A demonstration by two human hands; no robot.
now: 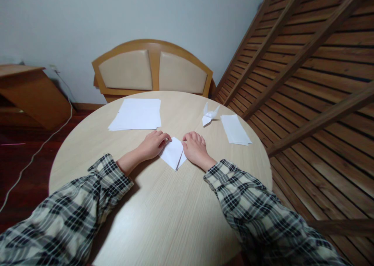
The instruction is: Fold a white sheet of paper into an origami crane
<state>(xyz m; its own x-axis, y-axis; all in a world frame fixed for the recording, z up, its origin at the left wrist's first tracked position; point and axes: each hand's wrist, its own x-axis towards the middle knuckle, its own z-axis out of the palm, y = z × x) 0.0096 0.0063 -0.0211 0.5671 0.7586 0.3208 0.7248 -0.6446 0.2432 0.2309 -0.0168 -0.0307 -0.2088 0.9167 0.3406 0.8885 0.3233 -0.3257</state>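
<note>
A round, pale wood-grain bench [163,227] carried everything, its smooth top a firm backing for pressing creases. Near its far left edge lay a loose stack of large white paper sheets [137,114], and near its right edge a smaller stack of oblong white paper pieces [235,129].

Between them, the left hand [152,145] had its fingers curled, thumb and index finger at the upper left edge of the work; the right hand [195,148] lay with fingers bent and its thumb at the opposite edge. Whether either pinched the layers or only pressed them, I could not tell.

The kite-shaped, folded white paper piece [172,154] lay flat on the bench between both hands, its point towards the person. It looked nearly weightless, springy at the folds and easy to tear or crumple; the outer edges seemed the best hold, with light fingertips near the creases.

Smallest was a white folded-paper bird [208,117], beside the oblong pieces, its thin raised points probably easily bent.
</note>
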